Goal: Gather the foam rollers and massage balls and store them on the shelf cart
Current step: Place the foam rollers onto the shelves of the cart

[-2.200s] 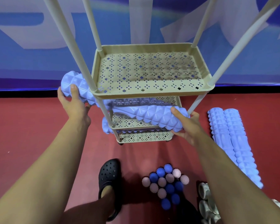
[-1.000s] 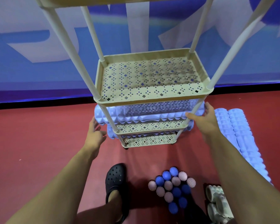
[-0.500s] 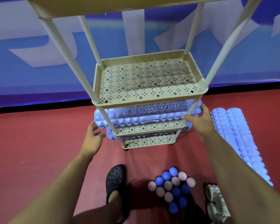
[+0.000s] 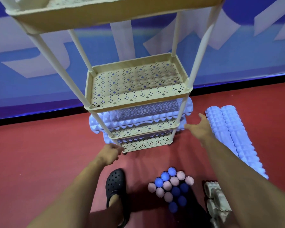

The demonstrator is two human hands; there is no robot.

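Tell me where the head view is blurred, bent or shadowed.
Head view: the beige plastic top shelf of the cart is smeared with blur at the frame's upper edge; the cart's cream posts splay outward from wide-angle distortion; the open right hand looks slightly soft; dark shadow pools on the red floor around the spiky pink and blue massage balls and black clog.

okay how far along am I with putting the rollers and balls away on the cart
Done: two blue foam rollers lie on the cart's lower shelves.

In hand: nothing is held. Your right hand is open, reaching toward the two rollers on the floor; your left hand hangs near the cart's front post.

Left: those two rollers, the pile of spiky balls and the pale rollers at bottom right.
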